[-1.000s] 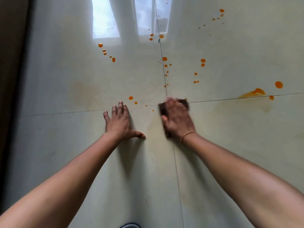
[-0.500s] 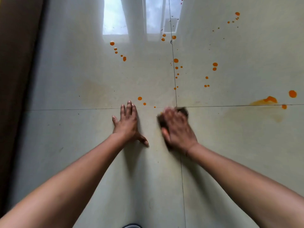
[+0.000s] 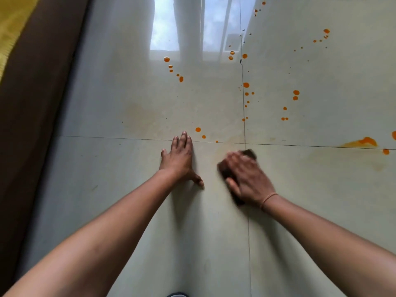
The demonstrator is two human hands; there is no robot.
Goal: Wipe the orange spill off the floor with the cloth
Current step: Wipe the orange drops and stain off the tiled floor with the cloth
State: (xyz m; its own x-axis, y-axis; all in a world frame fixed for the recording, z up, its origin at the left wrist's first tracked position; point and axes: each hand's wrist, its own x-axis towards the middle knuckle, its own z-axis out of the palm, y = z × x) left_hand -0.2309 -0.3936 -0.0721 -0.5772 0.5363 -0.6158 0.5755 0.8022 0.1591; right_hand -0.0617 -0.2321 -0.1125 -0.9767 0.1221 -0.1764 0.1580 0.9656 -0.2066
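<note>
The left hand [image 3: 179,161] is planted flat on the floor [image 3: 107,189], fingers straight and spread, nothing held. Beside it, the dark cloth [image 3: 249,152] is pressed down under the blurred right hand [image 3: 246,179], fingers laid flat, cloth edges showing past the fingertips. Orange drops [image 3: 198,129] are scattered beyond both sets of fingers.

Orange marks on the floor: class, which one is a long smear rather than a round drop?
The orange smear at the far right, just beyond the tile joint. It is stretched sideways; all the others are small round drops.
</note>
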